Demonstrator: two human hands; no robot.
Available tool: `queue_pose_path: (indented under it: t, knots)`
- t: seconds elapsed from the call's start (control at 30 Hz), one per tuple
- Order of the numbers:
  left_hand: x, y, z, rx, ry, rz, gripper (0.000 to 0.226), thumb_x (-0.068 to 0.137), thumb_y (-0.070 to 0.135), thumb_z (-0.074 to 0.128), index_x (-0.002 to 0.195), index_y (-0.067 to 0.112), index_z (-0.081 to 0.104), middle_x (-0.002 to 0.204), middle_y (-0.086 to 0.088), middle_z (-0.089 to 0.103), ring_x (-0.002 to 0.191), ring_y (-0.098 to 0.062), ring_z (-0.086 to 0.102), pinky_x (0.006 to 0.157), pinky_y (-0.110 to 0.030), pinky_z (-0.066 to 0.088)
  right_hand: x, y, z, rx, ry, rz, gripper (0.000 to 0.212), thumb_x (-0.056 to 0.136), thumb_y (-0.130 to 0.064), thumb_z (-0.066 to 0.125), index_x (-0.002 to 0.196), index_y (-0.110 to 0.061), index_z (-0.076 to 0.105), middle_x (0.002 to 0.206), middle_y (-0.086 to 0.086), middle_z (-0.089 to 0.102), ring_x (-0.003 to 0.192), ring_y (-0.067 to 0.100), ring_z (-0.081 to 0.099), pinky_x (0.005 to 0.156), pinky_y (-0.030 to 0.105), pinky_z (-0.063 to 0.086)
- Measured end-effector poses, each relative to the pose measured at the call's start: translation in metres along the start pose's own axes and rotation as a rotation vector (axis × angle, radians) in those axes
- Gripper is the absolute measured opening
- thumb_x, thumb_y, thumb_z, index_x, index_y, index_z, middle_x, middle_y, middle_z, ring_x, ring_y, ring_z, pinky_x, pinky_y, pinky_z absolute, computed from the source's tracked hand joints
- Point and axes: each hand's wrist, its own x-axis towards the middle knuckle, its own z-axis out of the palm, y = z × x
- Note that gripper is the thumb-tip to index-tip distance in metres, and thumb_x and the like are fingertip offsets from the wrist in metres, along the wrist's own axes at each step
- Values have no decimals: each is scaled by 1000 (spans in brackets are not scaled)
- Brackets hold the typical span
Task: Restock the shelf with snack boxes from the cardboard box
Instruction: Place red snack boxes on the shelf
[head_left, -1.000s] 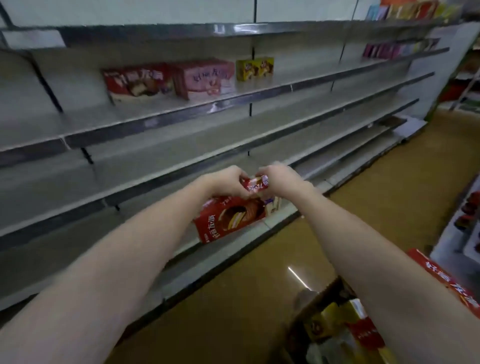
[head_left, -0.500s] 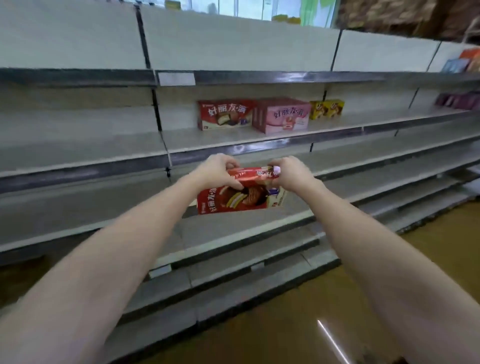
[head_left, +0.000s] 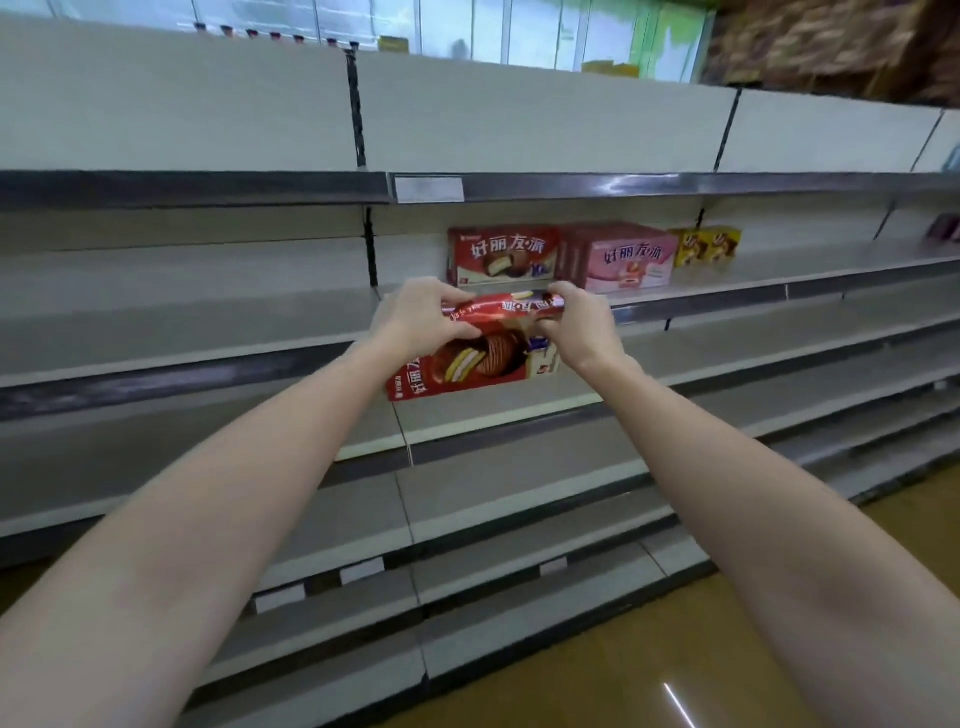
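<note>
In front of the shelf unit (head_left: 519, 415), at mid height, the left hand (head_left: 415, 317) and right hand (head_left: 582, 327) grasp a red snack box (head_left: 467, 364) by its upper corners, fingers curled over its top edge. The box hangs tilted in the air, just near of the shelf (head_left: 727, 283) behind it. On that farther shelf stand a matching red box (head_left: 501, 254), a pink box (head_left: 623, 257) touching its right side, and small yellow boxes (head_left: 706, 245) further right.

Long tiers of grey metal shelving (head_left: 182, 312) are backed by pale panels (head_left: 519, 114), with glossy brown flooring (head_left: 623, 675) below and bright windows (head_left: 467, 26) above.
</note>
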Motion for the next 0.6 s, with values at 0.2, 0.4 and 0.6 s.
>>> queue_pose_path:
  t: [0.2, 0.4, 0.6]
  knots:
    - [34, 0, -10, 142, 53, 8, 51, 88, 51, 66, 135, 34, 58, 123, 0, 62, 111, -24, 58, 99, -46, 45, 28, -8, 6, 62, 64, -14, 44, 90, -18, 72, 133, -15, 60, 118, 9, 70, 105, 23, 67, 89, 44, 57]
    - [73, -5, 0, 183, 36, -7, 49, 94, 49, 58, 140, 30, 55, 132, -5, 57, 127, -31, 50, 113, -57, 27, 60, 2, 15, 101, 117, -61, 40, 93, -11, 68, 132, -12, 61, 124, 9, 67, 109, 19, 63, 96, 36, 54]
    - [119, -10, 21, 198, 36, -49, 44, 101, 44, 50, 142, 32, 51, 147, -14, 45, 140, -37, 35, 118, -56, 18, 113, 22, 25, 84, 126, -119, 32, 94, -7, 65, 126, -8, 63, 123, 14, 64, 111, 25, 61, 90, 26, 43]
